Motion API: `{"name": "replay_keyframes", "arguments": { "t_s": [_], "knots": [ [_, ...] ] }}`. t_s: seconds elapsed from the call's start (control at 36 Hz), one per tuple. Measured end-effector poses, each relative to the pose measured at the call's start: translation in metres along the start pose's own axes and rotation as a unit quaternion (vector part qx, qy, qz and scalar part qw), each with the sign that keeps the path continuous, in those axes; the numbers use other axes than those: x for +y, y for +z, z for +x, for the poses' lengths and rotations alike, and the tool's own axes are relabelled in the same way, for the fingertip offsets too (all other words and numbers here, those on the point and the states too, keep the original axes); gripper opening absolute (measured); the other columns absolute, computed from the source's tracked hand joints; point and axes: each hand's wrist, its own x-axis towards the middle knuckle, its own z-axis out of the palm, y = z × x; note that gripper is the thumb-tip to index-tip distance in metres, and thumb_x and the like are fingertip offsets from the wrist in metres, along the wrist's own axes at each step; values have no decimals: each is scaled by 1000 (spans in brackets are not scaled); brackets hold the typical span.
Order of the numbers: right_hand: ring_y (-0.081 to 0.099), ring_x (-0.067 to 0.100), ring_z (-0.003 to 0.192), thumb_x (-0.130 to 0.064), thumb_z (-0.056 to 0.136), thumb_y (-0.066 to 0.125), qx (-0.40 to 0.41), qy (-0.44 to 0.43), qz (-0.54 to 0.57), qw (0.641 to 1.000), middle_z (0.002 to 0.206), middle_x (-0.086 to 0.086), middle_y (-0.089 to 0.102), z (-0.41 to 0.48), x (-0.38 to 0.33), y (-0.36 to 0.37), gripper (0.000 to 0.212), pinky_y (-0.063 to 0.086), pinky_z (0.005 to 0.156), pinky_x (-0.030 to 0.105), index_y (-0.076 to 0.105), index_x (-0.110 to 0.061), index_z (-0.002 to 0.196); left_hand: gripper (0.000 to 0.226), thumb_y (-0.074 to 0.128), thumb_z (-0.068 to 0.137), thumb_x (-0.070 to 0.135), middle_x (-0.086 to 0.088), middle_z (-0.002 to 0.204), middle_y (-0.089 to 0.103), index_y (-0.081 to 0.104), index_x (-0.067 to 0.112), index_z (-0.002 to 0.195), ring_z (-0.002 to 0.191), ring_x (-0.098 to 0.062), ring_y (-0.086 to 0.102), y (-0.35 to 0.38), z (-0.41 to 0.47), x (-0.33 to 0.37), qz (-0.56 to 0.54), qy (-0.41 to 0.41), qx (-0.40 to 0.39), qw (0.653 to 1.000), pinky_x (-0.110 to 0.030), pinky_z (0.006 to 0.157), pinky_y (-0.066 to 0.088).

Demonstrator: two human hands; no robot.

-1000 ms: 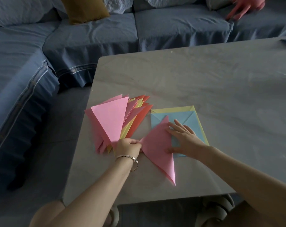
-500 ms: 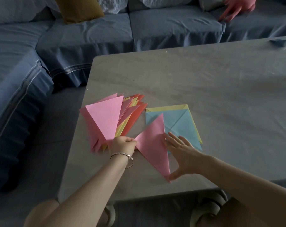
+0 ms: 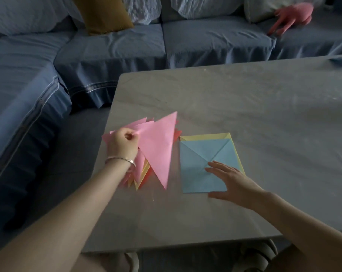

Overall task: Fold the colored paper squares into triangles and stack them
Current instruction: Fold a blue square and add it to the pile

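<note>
Head view: left hand (image 3: 124, 143) pinches a pink folded paper triangle (image 3: 158, 146) over the fanned triangle pile (image 3: 141, 173), seemingly to stack it; right hand (image 3: 231, 182), fingers straight, presses the creased blue paper square (image 3: 195, 160), steadying it.

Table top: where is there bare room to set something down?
The table is bare beyond and right of the blue square, and along the near edge between the arms. Crowded: the left side, with the triangle stack, the left hand holding a pink triangle, and the right hand on the square.
</note>
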Motion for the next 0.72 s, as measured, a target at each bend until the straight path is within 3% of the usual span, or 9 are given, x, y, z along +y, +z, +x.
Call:
{"name": "replay_keyframes", "arguments": {
  "t_s": [0.08, 0.17, 0.22, 0.28, 0.33, 0.42, 0.53, 0.61, 0.72],
  "knots": [
    [13, 7, 141, -58, 79, 58, -18, 6, -38, 999, 154, -9, 16, 6, -2, 0, 80, 8, 111, 19, 26, -26, 144, 24, 52, 85, 3, -18, 107, 64, 61, 1, 107, 100, -32, 58, -11, 18, -7, 52, 5, 22, 998, -28, 77, 40],
    [15, 8, 141, -60, 79, 56, -26, 17, -64, 997, 154, -9, 16, 9, -3, 0, 79, 10, 112, 21, 27, -26, 144, 46, 58, 84, 5, -22, 127, 49, 45, 4, 129, 119, -35, 44, -7, 10, -8, 148, 46, 39, 987, -40, 98, 34],
    [17, 9, 140, -61, 80, 54, -25, 17, -86, 996, 154, -8, 17, 10, -5, -1, 76, 12, 111, 22, 29, -27, 143, 46, 61, 81, 3, -22, 122, 52, 48, 1, 125, 117, -37, 44, 4, -5, -3, 156, 140, 42, 977, -41, 100, 31],
    [20, 10, 140, -62, 81, 52, -23, 11, -98, 995, 154, -6, 20, 11, -5, 0, 74, 15, 112, 24, 31, -26, 142, 35, 61, 81, 2, -18, 110, 58, 55, 2, 116, 103, -31, 53, 20, -26, 5, 80, 156, -33, 984, -35, 93, 40],
    [20, 10, 140, -61, 82, 51, -20, 5, -100, 995, 153, -4, 21, 11, -5, 1, 71, 18, 113, 25, 33, -25, 141, 34, 58, 86, 12, -10, 109, 59, 52, 8, 119, 96, -21, 56, 36, -49, 14, 18, 73, -156, 985, -24, 84, 42],
    [20, 10, 140, -57, 86, 49, -5, -7, -96, 995, 153, -3, 23, 10, -3, 3, 65, 20, 113, 25, 36, -23, 140, 47, 54, 88, 29, -5, 122, 55, 42, 13, 130, 110, -21, 53, 64, -68, 16, 22, -65, -283, 957, -27, 91, 40],
    [32, 13, 136, -44, 92, 48, 21, -14, -45, 999, 149, -5, 33, 10, 0, 3, 45, 29, 110, 30, 48, -25, 132, 44, 53, 86, 30, -6, 116, 62, 46, 15, 126, 108, -22, 56, 79, -69, 18, -17, -146, -268, 952, -32, 95, 42],
    [45, 18, 128, -30, 93, 50, 72, -25, -18, 997, 140, -2, 47, 10, 7, 9, 25, 41, 101, 37, 66, -18, 108, 41, 56, 82, 27, -2, 115, 60, 51, 16, 121, 107, -24, 57, 80, -65, 22, -40, -162, -236, 957, -31, 91, 43],
    [68, 26, 92, -24, 84, 50, 168, -72, -23, 983, 103, 7, 70, 9, 2, 17, 23, 57, 69, 37, 67, -12, 74, 27, 60, 65, 39, -5, 73, 46, 51, 15, 74, 63, -21, 45, 79, -60, 31, -77, -180, -245, 950, -29, 64, 34]
  ]
}}
